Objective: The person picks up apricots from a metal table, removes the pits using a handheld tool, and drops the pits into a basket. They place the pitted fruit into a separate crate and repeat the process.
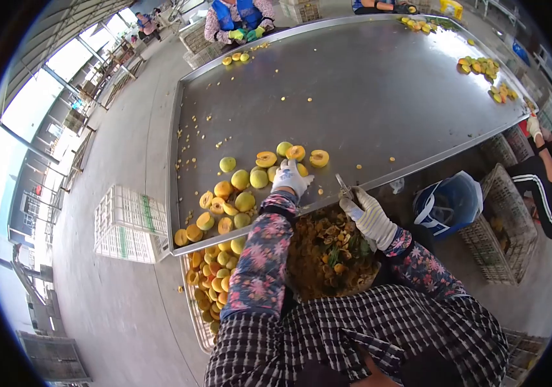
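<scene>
My left hand (292, 178), in a white glove, reaches over the near edge of the metal table. Its thumb and fingers are spread beside a yellow peach (302, 169), and I see no firm grip on it. Whole green-yellow peaches (245, 201) and cut orange halves (266, 159) lie around that hand. My right hand (371, 216), in a striped glove, is closed around a small knife (343, 185), its metal blade pointing up and left just past the table edge. Below my hands, a container of peach scraps and leaves (334, 255) is partly hidden by my arms.
The steel table (327, 77) has a raised rim. A crate of peaches (208, 297) stands at lower left, a white crate (131, 222) beyond it. A blue-and-white bucket (447, 203) and a crate (502, 226) are right. Co-workers (240, 19) stand around the table.
</scene>
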`<move>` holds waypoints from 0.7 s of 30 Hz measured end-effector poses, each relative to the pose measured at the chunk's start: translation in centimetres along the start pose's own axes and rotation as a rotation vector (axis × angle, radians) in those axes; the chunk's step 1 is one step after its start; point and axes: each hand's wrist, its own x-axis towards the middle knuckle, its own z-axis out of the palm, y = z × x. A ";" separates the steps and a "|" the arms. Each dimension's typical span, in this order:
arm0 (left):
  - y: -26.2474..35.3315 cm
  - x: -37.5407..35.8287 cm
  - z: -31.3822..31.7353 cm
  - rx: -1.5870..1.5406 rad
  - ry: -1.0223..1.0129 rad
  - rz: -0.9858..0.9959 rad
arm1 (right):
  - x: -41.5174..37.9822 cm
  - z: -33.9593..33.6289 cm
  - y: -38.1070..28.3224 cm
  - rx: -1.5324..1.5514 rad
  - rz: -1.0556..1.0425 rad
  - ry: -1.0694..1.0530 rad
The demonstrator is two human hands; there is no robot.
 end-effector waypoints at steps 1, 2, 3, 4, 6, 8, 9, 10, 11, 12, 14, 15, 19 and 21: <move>0.3 0.5 0.6 0.018 0.014 0.013 | -0.1 0.0 -0.4 0.004 -0.024 -0.009; 0.4 0.6 1.3 0.036 0.026 0.026 | -0.1 0.0 -0.5 0.011 -0.034 -0.010; 0.5 0.7 2.0 0.054 0.037 0.038 | -0.2 0.1 -0.6 0.019 -0.042 -0.011; 0.3 0.6 2.1 -0.050 0.050 0.055 | -0.4 0.2 -0.9 0.030 -0.043 -0.016; -1.3 0.9 1.7 -0.252 0.087 0.089 | -0.5 0.2 -1.2 0.075 0.023 -0.031; -3.0 0.6 0.9 -1.113 -0.122 -0.055 | -0.8 0.2 -2.6 0.113 0.129 -0.075; -3.8 -0.2 0.9 -1.530 -0.176 -0.076 | -0.7 0.3 -2.7 0.076 0.129 -0.083; -3.9 -2.2 -0.1 -1.949 -0.225 -0.097 | -0.6 0.5 -2.7 0.040 0.131 -0.095; -2.8 -5.0 -2.2 -2.054 -0.273 -0.078 | -0.8 0.8 -2.6 0.002 0.138 -0.111; -2.7 -6.9 -2.8 -2.070 -0.303 -0.033 | -0.8 1.2 -1.9 -0.123 0.006 -0.101; -1.7 -10.6 -3.5 -2.202 -0.269 -0.065 | -0.5 2.5 -1.0 -0.377 -0.265 -0.077; -1.0 -12.0 -3.8 -2.194 -0.198 -0.107 | -0.9 3.1 -1.5 -0.482 -0.412 -0.063; -2.3 -14.0 -0.4 -1.939 -0.030 0.116 | -1.8 5.3 -4.0 -0.652 -0.257 -0.247; -3.5 -14.0 1.3 -1.651 0.101 0.224 | -1.8 6.0 -2.7 -0.694 -0.370 -0.198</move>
